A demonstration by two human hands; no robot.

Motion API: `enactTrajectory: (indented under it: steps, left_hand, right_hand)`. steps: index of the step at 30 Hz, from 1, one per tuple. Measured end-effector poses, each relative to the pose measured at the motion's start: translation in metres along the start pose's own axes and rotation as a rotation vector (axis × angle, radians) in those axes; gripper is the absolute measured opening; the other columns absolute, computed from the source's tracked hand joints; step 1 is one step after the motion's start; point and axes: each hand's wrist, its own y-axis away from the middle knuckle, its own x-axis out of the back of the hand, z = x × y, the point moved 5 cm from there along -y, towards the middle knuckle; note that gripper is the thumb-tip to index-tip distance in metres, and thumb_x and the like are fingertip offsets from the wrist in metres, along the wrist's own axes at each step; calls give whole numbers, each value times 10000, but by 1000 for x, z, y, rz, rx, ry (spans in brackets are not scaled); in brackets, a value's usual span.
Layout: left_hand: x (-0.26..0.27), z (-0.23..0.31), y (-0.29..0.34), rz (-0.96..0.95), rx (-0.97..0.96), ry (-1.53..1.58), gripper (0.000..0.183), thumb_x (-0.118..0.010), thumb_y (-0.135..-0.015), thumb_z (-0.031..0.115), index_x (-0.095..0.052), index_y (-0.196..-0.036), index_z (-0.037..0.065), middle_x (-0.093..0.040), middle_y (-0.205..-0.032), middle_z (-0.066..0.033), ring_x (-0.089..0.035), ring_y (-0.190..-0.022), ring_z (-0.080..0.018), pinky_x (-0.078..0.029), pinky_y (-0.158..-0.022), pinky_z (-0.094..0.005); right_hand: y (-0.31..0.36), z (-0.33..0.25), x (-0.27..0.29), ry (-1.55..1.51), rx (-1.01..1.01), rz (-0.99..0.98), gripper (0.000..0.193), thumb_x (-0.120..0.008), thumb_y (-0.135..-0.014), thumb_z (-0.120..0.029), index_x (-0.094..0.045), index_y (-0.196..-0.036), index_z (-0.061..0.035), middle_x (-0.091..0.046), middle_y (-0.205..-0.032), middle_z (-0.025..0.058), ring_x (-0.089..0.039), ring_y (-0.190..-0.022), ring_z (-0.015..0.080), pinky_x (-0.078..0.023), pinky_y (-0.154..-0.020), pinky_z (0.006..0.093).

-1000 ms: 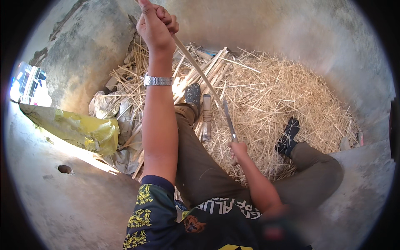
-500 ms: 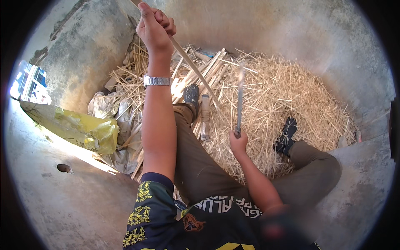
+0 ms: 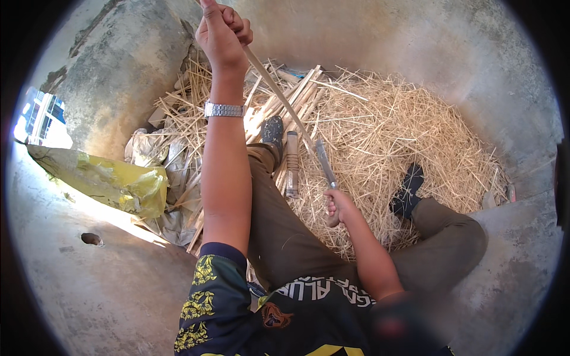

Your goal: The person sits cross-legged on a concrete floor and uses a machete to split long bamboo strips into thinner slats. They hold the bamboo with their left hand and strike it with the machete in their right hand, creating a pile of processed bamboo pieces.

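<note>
My left hand [image 3: 224, 37], raised at the top left with a metal watch on the wrist, is closed round a long pale strip that looks like bamboo [image 3: 274, 88]. The strip slants down to the right, and its lower end lies over the straw. In my right hand [image 3: 339, 207] is a knife [image 3: 325, 163], gripped by its handle, with the blade pointing up and slightly left. The blade's tip is close to the strip's lower end; whether they touch I cannot tell. A cylindrical piece with rings, like a bamboo length or sheath [image 3: 291, 164], lies left of the knife.
A heap of pale shavings [image 3: 409, 127] covers the ground ahead. Several long split strips [image 3: 303, 95] lie beyond my left foot. At the left are a yellow plastic sheet [image 3: 130, 187] and crumpled cloth [image 3: 145, 148]. A curved concrete wall [image 3: 404, 35] surrounds me, with a hole [image 3: 91, 238] at lower left.
The knife blade has come down and swung left, from upright and blurred to beside the strip's lower end. My left hand and the strip have barely shifted.
</note>
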Motion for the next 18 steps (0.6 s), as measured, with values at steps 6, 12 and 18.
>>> enactTrajectory:
  steps: [6, 12, 18]
  left_hand:
    - [-1, 4, 3, 46, 7, -30, 544, -484, -1040, 574, -392, -771, 111, -284, -593, 25, -242, -466, -106, -199, -457, -285]
    - [3, 14, 2, 73, 12, 24, 518, -506, -1043, 547, -384, -699, 179, -298, -577, 54, -298, -435, -90, -237, -396, -282]
    - [-14, 135, 25, 39, -253, -146, 548, -396, -1065, 560, -383, -740, 119, -275, -591, 30, -210, -487, -108, -185, -472, -271]
  right_hand:
    - [57, -60, 0, 268, 529, 253, 237, -713, -851, -224, -660, -846, 7, -606, -635, 86, -582, -570, 194, -455, -582, 371]
    - [71, -71, -6, 83, 724, 249, 321, -713, -843, -323, -687, -900, -9, -671, -735, 143, -642, -672, 262, -492, -668, 412]
    - [23, 10, 18, 591, 347, 345, 311, -665, -849, -317, -703, -950, -25, -704, -817, 184, -682, -780, 366, -510, -717, 457]
